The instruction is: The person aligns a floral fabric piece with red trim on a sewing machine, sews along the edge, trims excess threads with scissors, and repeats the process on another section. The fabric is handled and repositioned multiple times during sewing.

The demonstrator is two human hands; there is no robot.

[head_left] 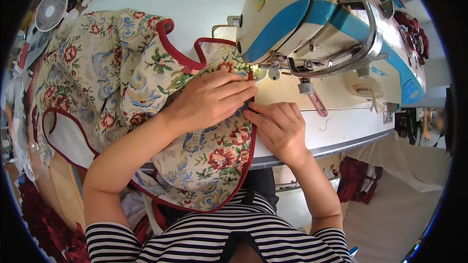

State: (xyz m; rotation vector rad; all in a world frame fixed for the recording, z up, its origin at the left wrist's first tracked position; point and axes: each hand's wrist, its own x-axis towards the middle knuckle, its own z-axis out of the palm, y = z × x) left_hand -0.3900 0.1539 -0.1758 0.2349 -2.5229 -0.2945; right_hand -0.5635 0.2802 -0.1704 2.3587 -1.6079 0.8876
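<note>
A floral tapestry fabric piece (224, 160) with dark red binding spreads over the table and hangs toward my lap. My left hand (214, 97) lies on it just left of the white-and-blue sewing machine's (273, 24) needle area, fingers extended flat toward the bound edge. My right hand (278, 131) pinches that edge between thumb and fingertips, just below the left hand's fingers. The edge runs under the machine head beside the lit metal plate (261, 74); the needle itself is mostly hidden.
The white tabletop (331, 129) has a ruler strip along its front edge. A small white fan (51, 10) is at the back left. Dark red cloth lies below at left (36, 207) and right (356, 178). A blurred person (431, 129) is in the right background.
</note>
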